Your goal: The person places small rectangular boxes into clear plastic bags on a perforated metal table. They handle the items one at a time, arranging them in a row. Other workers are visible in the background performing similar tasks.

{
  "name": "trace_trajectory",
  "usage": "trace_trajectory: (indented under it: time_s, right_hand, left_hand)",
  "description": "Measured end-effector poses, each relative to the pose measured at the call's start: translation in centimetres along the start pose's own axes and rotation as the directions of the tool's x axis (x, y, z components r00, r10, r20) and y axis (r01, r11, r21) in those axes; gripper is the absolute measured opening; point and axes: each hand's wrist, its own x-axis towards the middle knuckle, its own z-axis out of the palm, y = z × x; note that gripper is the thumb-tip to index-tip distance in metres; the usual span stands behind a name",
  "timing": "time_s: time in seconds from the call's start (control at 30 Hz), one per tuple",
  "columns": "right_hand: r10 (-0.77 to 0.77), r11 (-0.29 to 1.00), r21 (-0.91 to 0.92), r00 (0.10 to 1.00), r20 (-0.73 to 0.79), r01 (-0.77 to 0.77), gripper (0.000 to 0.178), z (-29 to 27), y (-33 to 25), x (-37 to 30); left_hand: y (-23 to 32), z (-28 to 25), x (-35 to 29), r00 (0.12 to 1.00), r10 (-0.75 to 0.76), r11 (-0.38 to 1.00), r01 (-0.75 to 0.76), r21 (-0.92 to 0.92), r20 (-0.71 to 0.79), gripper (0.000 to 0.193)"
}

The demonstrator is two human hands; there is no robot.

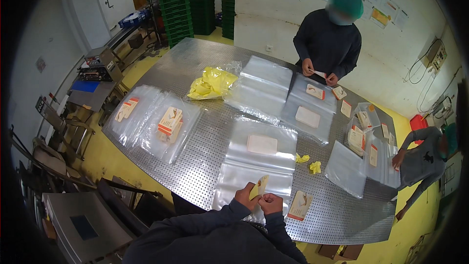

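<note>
In my left hand point(247, 197) is a cream printed label point(263, 184), held tilted up above the table. My right hand point(270, 204) is closed beside it, its fingertips pinched at the label's lower edge. Whether a backing sheet is between those fingertips is too small to tell. Beneath both hands lies a stack of clear plastic bags point(234, 178), with a pale blank-sided label point(262, 144) lying on its upper part. To the right of my right hand, a stack of printed cards with an orange edge point(300, 205) rests on the bare metal.
Crumpled yellow scraps point(315, 167) lie on the perforated metal table point(195, 176). Farther off are a bag of yellow paper point(213, 83) and more clear bags with labels point(168, 124). One co-worker point(328, 39) stands across the table, another point(424, 159) at the right end beside a clear bin point(362, 117).
</note>
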Motion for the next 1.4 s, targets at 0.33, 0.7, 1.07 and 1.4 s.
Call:
trace_trajectory:
  time_s: [0.33,0.7,1.07,1.4]
  right_hand:
    - [0.012,0.982,0.191,1.0,0.024,-0.017,0.012,-0.8,-2.0,-0.3]
    - [-0.039,0.731,0.664,0.981,-0.19,0.157,0.008,-3.3,2.2,0.9]
    - [-0.576,0.625,-0.773,0.733,-0.361,0.109,0.022,-14.3,1.6,12.6]
    - [0.153,0.943,0.298,0.988,-0.001,-0.146,0.013,-6.2,0.3,1.7]
  left_hand:
    - [1.3,-1.6,1.1,0.878,0.467,0.836,-0.401,0.375,-0.102,0.054]
    - [-5.0,-3.5,2.8,0.954,-0.299,0.769,0.218,-0.601,-0.036,0.005]
    - [-0.1,-5.0,3.1,0.976,-0.074,0.833,-0.051,-0.551,-0.203,0.011]
    - [0.5,-5.7,-0.2,0.918,0.388,0.922,-0.386,-0.033,0.08,0.011]
